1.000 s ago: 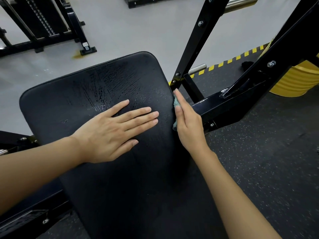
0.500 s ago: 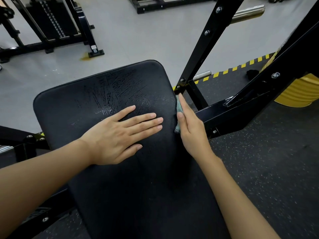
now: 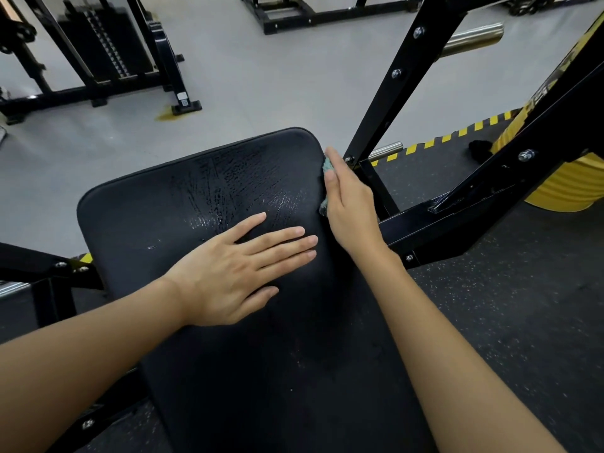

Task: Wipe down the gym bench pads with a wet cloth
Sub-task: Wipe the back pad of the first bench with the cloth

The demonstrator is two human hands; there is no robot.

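Note:
A black bench pad (image 3: 137, 223) fills the middle of the view, with wet streaks shining on its far half. My left hand (image 3: 235, 273) lies flat on the pad's top, fingers straight and pointing right. My right hand (image 3: 349, 204) presses a small teal cloth (image 3: 327, 166) against the pad's right side edge near the far corner. Most of the cloth is hidden under the palm; only bits show at the fingertips and by the thumb.
Black steel frame bars (image 3: 402, 83) rise just right of my right hand. A yellow weight plate (image 3: 568, 184) stands further right on dark rubber flooring edged with yellow-black tape (image 3: 457, 135). A weight-stack machine (image 3: 108, 50) stands at the back left on grey floor.
My right hand has slid the cloth along the pad's right edge toward the far corner. My left hand stays flat on the pad. The camera has tilted up a little.

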